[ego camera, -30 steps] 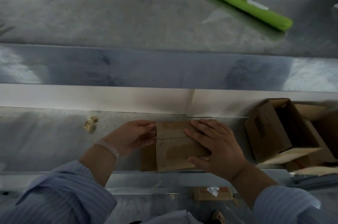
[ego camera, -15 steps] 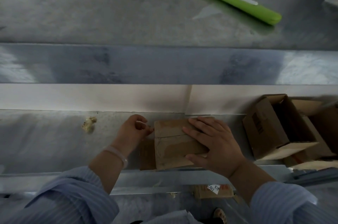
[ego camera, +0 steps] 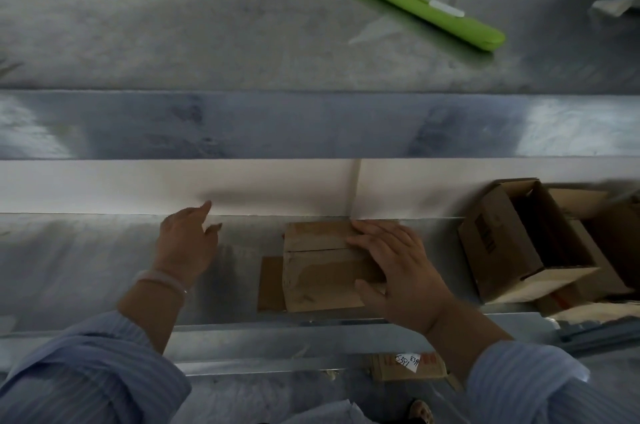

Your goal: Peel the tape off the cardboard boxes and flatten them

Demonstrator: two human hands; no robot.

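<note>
A small brown cardboard box (ego camera: 311, 267) stands on the steel counter (ego camera: 86, 267) against the white wall, its top seam slit and a flap lying flat to its left. My right hand (ego camera: 401, 271) rests over the box's right side, fingers across the top and thumb on the near face. My left hand (ego camera: 185, 243) hovers above the counter well to the left of the box, fingers apart and pointing at the wall. No tape shows in it; the hand is blurred.
An open cardboard box (ego camera: 491, 247) lies tipped at the right, with more cardboard behind and under it. A green cutter (ego camera: 429, 9) sits on the upper steel shelf. A labelled carton (ego camera: 408, 366) lies below the counter's front edge.
My left hand left the box's left edge and swung left toward the wall, now covering the spot where a small tape scrap lay. My right hand stayed on the box.
</note>
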